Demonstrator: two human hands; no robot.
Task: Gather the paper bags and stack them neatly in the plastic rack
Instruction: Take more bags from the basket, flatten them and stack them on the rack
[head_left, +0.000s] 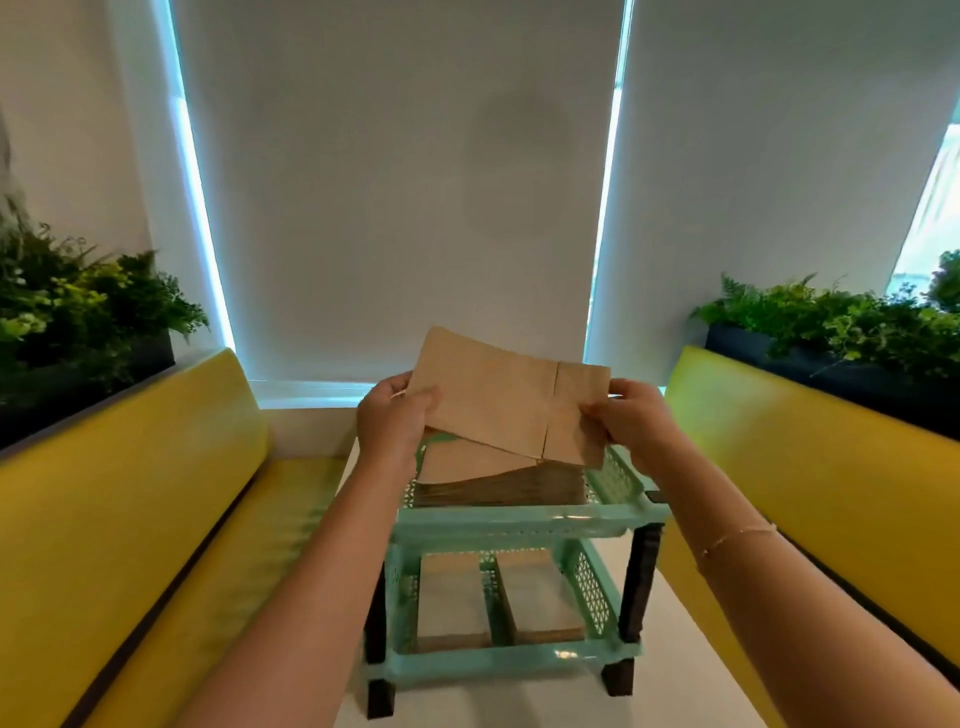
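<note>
A flat brown paper bag (498, 397) is held up, tilted, just above the top shelf of a mint-green plastic rack (524, 522). My left hand (397, 421) grips its left edge and my right hand (631, 426) pinches its right edge. Under it, a thick stack of brown bags (498, 480) lies on the top shelf. Two more piles of bags (540, 597) lie side by side on the lower shelf, seen through the rack's frame.
The rack stands on a white table (670, 665) between two yellow bench seats (171, 499). Dark planters with green ferns (78, 312) sit behind each bench back. White roller blinds (395, 182) cover the windows ahead.
</note>
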